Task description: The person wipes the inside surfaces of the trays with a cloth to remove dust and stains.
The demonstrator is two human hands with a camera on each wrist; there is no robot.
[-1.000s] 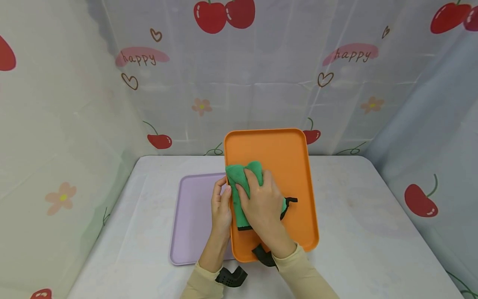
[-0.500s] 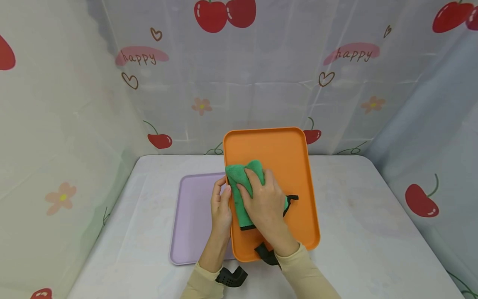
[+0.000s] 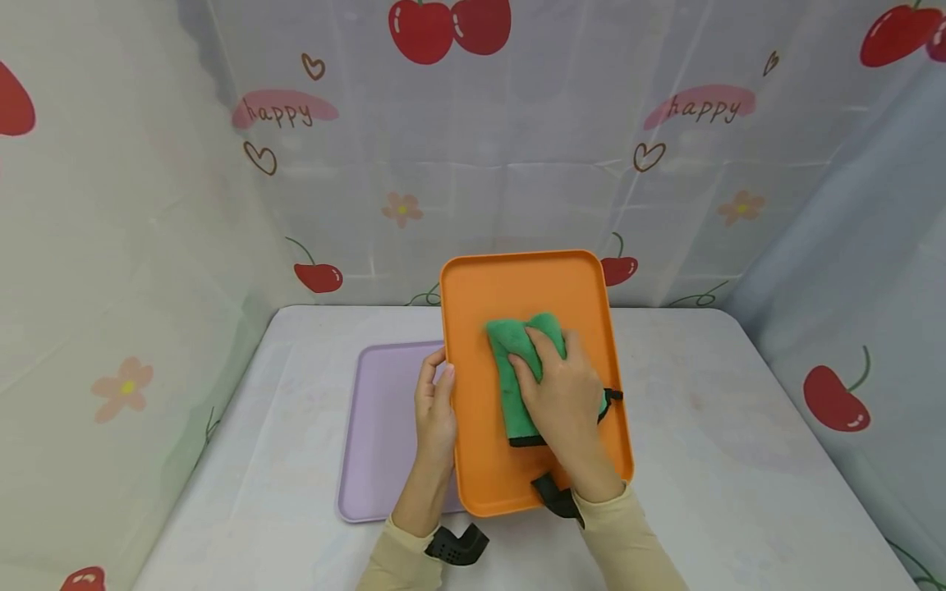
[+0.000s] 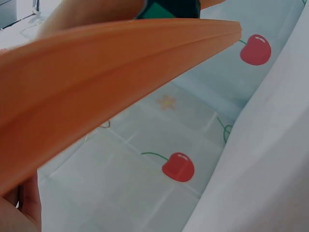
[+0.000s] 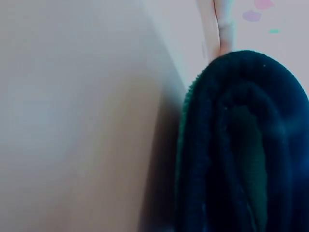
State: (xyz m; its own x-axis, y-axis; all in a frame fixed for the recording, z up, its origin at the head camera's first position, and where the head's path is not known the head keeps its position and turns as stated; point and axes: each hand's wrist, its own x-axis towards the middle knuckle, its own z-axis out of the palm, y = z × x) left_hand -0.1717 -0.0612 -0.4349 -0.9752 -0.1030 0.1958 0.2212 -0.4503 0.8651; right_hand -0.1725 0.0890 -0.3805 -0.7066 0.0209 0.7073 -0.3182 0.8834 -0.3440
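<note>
An orange rectangular tray (image 3: pixel 495 287) is held up, tilted to face the head camera. My left hand (image 3: pixel 434 419) grips its left edge, the thumb at the rim and the other fingers partly hidden behind. In the left wrist view the tray's side (image 4: pixel 96 82) spans the picture, with part of the left hand (image 4: pixel 19 212) below it. A folded green cloth with black trim (image 3: pixel 521 423) lies against the tray's inner face. My right hand (image 3: pixel 565 394) grips the cloth from above, pressing it to the tray. The right wrist view shows the cloth's folded dark edge (image 5: pixel 241 92) up close.
A light purple tray (image 3: pixel 380 435) lies flat on the white table (image 3: pixel 702 443), partly behind the orange tray. Curtains printed with cherries (image 3: pixel 318 277) enclose the table at the back and both sides. Black straps (image 3: pixel 458 546) hang by both wrists.
My right hand has slid the green cloth rightward across the orange tray, from its left edge to about its middle. The left hand and the tray have stayed almost still.
</note>
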